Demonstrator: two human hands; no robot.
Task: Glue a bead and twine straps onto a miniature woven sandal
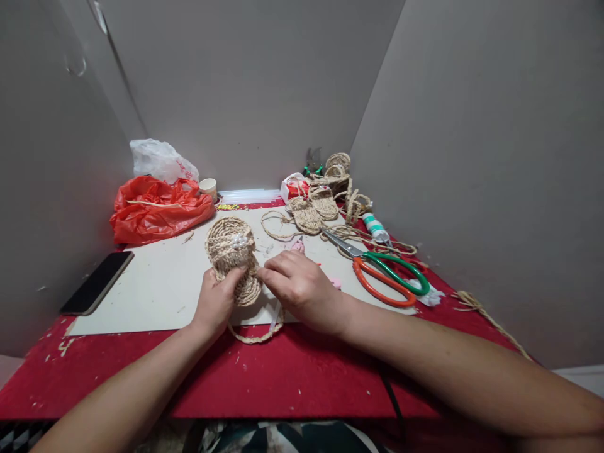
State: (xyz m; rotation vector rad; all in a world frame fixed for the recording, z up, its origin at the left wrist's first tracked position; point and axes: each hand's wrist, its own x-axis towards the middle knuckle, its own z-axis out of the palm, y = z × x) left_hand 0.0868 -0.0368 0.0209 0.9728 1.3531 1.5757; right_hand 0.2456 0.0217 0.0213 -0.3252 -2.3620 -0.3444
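Observation:
A small slipper of coiled straw braid (231, 242), with white pearl beads on its strap, is tilted up above the grey-white board. My left hand (218, 299) grips its lower left side, thumb across the front. My right hand (302, 289) is closed at the slipper's right edge, thumb and forefinger pinching the braid there; the fingertips partly hide it. A loose length of straw braid (255, 340) loops below the slipper, and a clear glue stick (274, 319) shows beside it. Partly behind my right hand lies a pink glue gun (297, 245).
Scissors (382, 270) with green and orange handles lie right, near finished straw slippers (306, 215) and loose braid. Pliers (313, 162) and a thread spool (375, 226) are behind. Left are a red plastic bag (158, 211), a paper cup (208, 187) and a phone (98, 283). Grey walls enclose the table.

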